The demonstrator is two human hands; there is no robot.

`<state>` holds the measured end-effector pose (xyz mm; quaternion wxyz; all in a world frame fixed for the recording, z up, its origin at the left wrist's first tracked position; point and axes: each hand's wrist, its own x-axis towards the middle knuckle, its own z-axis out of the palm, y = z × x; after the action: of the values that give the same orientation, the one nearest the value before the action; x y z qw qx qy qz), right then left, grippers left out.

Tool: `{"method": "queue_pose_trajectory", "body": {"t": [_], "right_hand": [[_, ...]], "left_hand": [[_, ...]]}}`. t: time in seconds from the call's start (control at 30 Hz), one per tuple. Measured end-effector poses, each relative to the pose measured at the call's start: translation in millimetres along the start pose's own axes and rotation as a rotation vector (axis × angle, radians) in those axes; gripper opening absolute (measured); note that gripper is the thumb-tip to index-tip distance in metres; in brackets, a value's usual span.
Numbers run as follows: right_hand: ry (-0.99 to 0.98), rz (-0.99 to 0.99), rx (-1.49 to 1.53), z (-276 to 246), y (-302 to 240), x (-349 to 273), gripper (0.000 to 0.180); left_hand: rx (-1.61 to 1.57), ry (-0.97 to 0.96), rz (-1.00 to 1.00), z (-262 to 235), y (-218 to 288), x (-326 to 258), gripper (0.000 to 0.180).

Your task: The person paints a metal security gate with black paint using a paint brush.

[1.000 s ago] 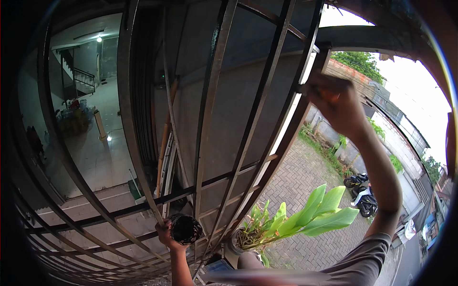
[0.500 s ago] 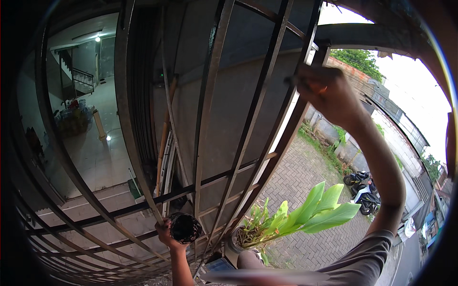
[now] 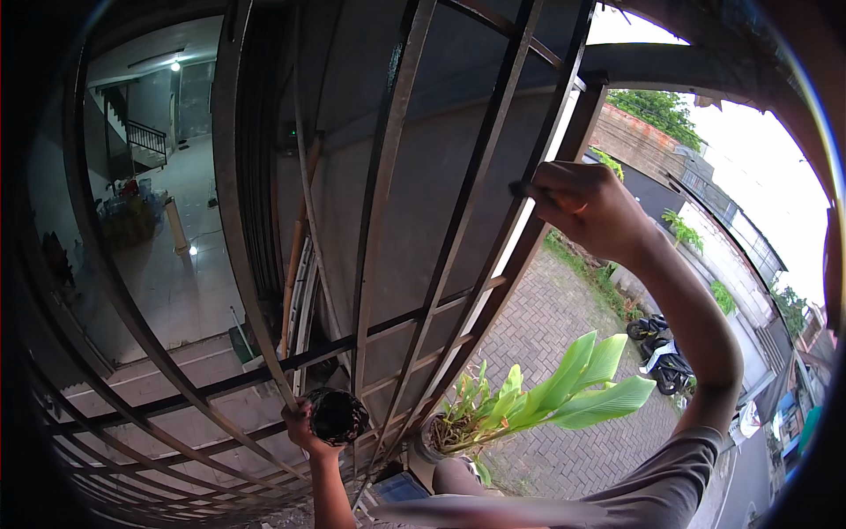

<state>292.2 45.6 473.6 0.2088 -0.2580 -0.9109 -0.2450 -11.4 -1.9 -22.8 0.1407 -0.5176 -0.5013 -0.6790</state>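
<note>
My left hand [image 3: 306, 430] grips a small round paint can [image 3: 339, 417], dark inside with black smears on its rim, low beside the gate bars. Raised at the right, my right hand [image 3: 582, 204] is closed around a paintbrush [image 3: 522, 189]; only its dark tip shows past the fingers, and the handle is hidden. That tip is at the outer upright bar of a metal gate [image 3: 381, 194]; whether it touches cannot be made out. Some bars look glossy black, others dull brown.
A potted plant [image 3: 577, 383] with broad green leaves stands below my right arm. Poles [image 3: 304, 256] lean behind the bars. Through the gate lies a lit tiled room [image 3: 181, 300]. Motorbikes [image 3: 665, 357] are parked on the paved yard [image 3: 529, 339] outside.
My right hand has moved down along the outer bar with the paintbrush, its forearm bending lower. The left hand still holds the can, with the view shifted slightly.
</note>
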Motion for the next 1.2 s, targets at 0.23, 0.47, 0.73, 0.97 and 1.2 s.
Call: {"method": "queue_pose_trajectory", "body": {"t": [0.23,0.47,0.73,0.97,1.2], "right_hand": [[0.239,-0.009,-0.246,-37.7,15.7,19.3,0.009],[0.091,-0.112,-0.179,-10.2,29.5,3.6,0.008],[0.186,-0.002,-0.156,-35.4,27.0,2.9,0.015],[0.198,-0.129,-0.266,-46.2,50.3,16.8,0.012],[-0.052,-0.01,-0.036,-18.2,27.1,8.2,0.01]], "left_hand": [[-0.031,0.021,0.049,2.4,5.4,2.1,0.086],[-0.013,-0.027,0.0,-3.8,10.4,9.0,0.081],[-0.02,0.032,0.028,3.0,3.1,4.5,0.079],[-0.073,0.043,0.099,2.9,7.5,9.9,0.08],[-0.003,0.01,0.028,-4.2,2.2,0.5,0.079]]}}
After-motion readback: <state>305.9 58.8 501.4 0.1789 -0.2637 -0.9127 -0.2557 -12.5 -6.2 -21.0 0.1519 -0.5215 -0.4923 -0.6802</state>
